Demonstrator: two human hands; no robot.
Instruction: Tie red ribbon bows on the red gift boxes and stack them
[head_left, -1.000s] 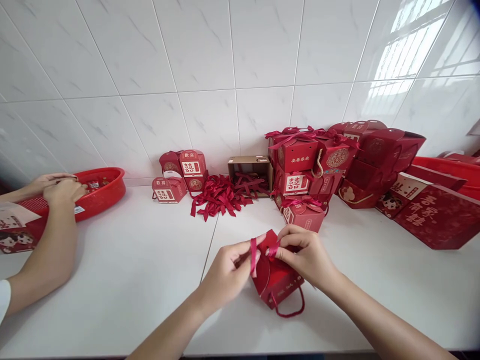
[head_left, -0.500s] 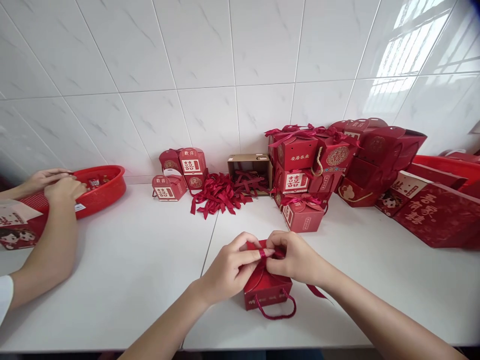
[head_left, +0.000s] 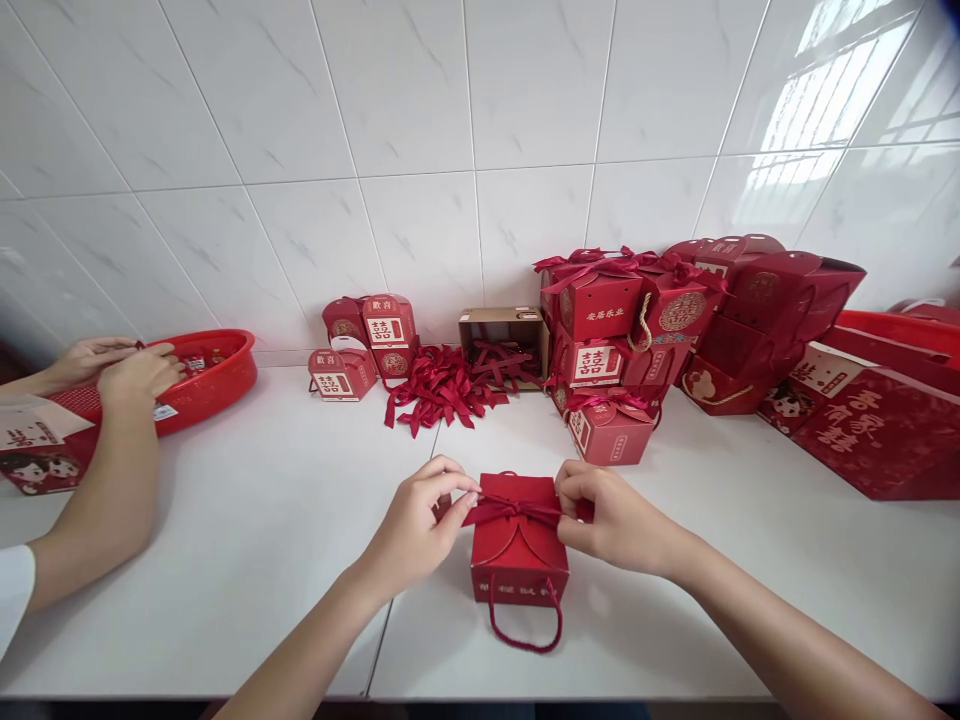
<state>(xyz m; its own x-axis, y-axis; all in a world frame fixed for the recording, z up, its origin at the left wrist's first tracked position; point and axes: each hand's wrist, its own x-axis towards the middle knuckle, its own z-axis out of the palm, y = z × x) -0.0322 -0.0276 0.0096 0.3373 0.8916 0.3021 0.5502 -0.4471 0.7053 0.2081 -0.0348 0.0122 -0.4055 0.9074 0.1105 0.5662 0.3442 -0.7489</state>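
Note:
A small red gift box point(head_left: 519, 545) stands on the white table in front of me, its rope handle point(head_left: 526, 645) drooping over the near side. Across its top runs a dark red ribbon point(head_left: 514, 508), knotted in the middle. My left hand point(head_left: 424, 520) pinches the ribbon at the left of the box between thumb and fingers. On the other side my right hand point(head_left: 611, 515) is closed round the ribbon's right part. Between the two hands the ribbon is stretched sideways.
Behind the box lie a heap of red ribbons point(head_left: 439, 392) and an open carton point(head_left: 499, 318) holding more. Stacked red boxes point(head_left: 604, 365) with bows rise at back right. Far left, another person's hands point(head_left: 142, 370) work over a red basin point(head_left: 217, 390).
Both hands have moved apart from the middle of the lid, drawing the ribbon out sideways. The knot now shows, and the box has shifted slightly left.

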